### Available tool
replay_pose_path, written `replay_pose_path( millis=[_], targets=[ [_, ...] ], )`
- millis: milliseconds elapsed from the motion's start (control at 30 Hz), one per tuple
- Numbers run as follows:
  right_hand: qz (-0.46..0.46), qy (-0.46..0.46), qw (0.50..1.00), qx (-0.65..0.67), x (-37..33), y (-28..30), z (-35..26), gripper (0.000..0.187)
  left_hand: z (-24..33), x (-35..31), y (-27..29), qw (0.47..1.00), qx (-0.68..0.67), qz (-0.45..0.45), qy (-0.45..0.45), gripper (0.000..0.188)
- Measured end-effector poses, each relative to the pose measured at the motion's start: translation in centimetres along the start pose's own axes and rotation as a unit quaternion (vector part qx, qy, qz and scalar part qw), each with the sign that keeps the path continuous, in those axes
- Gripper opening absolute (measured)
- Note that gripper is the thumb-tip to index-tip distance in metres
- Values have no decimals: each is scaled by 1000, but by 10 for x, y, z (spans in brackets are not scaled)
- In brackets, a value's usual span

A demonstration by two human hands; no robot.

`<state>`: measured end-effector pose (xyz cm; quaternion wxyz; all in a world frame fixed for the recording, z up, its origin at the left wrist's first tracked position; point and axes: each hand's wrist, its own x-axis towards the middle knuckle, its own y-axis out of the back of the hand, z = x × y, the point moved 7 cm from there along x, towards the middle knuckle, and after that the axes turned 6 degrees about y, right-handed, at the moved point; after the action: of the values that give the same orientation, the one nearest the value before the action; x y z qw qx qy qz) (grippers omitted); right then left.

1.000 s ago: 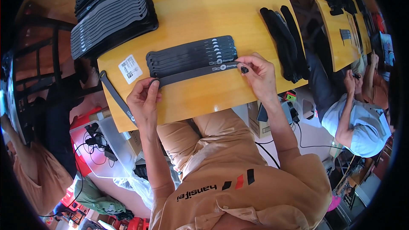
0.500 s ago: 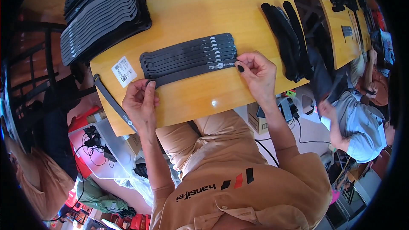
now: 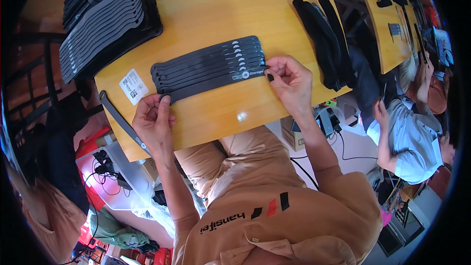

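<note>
Near the table's [image 3: 211, 122] front edge, the left hand [image 3: 153, 123] and right hand [image 3: 290, 87] pinch opposite ends of a flat dark-grey strap [image 3: 206, 87], now drawn in closer along the overlapping strap row [image 3: 203, 64] (smooth bands, rounded ends), and so lengthening that neat ribbed stack.

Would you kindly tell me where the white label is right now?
In the head view, the white label lies on the left part of the yellow table, left of the dark straps and just beyond the left hand.
</note>
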<state>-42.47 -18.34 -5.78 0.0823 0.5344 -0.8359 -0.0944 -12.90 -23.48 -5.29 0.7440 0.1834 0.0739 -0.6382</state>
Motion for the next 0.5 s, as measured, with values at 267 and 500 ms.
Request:
replay_pose_path(
  millis=[267,500],
  targets=[
    [9,-41,999,1,2,-1,-6,18,-2,2,0,1000,-16,-4,13,10],
    [-10,-33,999,-32,2,-3,-4,18,-3,2,0,1000,-10,-3,17,10]
  ],
)
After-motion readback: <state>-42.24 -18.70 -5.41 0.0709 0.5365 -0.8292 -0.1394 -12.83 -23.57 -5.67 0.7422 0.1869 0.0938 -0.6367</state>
